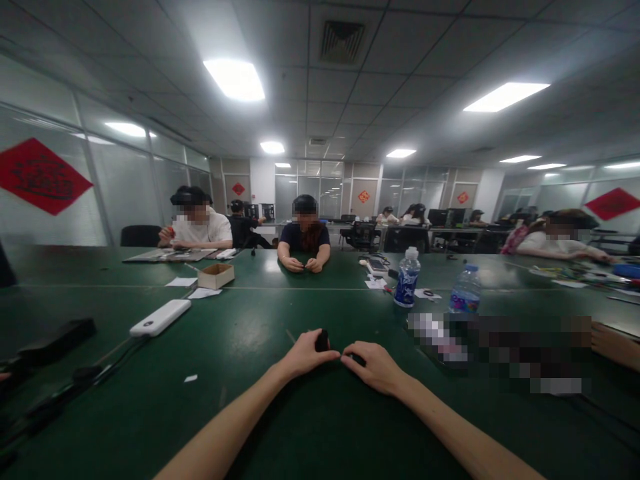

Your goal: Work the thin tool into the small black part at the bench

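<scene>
Over a green desk (240,320), a person's left hand (311,355) grips a black object (323,340) and right hand (378,368) curls around a dark piece (357,359), nearly meeting, in apparent close handling that next calls for steadiness.

There are two plastic bottles (407,280) (465,292), one open cardboard box (218,279), five red diamond decorations (45,176) (238,189) (363,197) (463,197) (616,203), and, at the wearer's two hands (305,355) (377,367), two black objects (323,341) (357,359).

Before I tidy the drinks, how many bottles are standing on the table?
2: a white-capped bottle right of centre, and a blue-capped bottle to its right. Others may be hidden.
</scene>
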`<state>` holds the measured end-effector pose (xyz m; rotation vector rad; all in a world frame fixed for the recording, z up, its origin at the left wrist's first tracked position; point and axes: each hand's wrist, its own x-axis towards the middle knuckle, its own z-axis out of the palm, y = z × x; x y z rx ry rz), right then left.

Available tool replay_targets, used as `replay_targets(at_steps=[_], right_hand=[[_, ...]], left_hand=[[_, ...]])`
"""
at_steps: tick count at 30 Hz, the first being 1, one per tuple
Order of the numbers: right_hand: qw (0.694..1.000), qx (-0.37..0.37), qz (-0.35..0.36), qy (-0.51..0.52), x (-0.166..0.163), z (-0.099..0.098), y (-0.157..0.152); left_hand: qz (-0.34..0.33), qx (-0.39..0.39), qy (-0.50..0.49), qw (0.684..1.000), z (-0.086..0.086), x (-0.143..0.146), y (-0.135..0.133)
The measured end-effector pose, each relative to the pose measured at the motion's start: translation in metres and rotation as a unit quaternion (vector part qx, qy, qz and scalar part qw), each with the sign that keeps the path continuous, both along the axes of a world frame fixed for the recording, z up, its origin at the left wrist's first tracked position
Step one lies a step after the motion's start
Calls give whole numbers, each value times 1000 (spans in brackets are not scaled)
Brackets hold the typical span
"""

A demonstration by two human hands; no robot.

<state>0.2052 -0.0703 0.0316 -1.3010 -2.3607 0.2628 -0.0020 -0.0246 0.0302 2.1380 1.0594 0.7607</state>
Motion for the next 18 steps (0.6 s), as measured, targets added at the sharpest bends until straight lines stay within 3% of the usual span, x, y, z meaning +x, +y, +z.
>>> replay_targets(at_steps=[18], right_hand=[[1000, -11, -12, -9, -1, -2, 1]], left_hand=[[-9, 6, 16, 1000, -1, 0, 1]])
